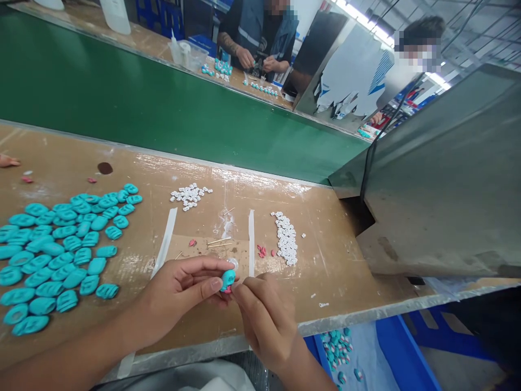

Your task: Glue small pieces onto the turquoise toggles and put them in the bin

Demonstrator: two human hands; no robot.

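Note:
Above the near part of the workbench, my left hand (185,288) is closed on a small teal moulded piece (228,279), pinched between thumb and fingers. A pink bit (227,290) shows at the lower edge of this piece. My right hand (266,312) is closed too, its fingertips against the pink bit; whether they grip it or a thin tool is hidden. Just beyond the hands lie thin wooden sticks (218,243), a loose pink piece (192,243) and a small round clear dish (233,263), partly covered by my left fingers.
Many teal pieces (61,244) spread over the left bench. Small white parts lie in a back pile (190,195) and a right pile (287,239), near pink pieces (262,251). A metal housing (439,190) stands right. Below is a blue bin (402,347). Across the green belt (163,108), a person works.

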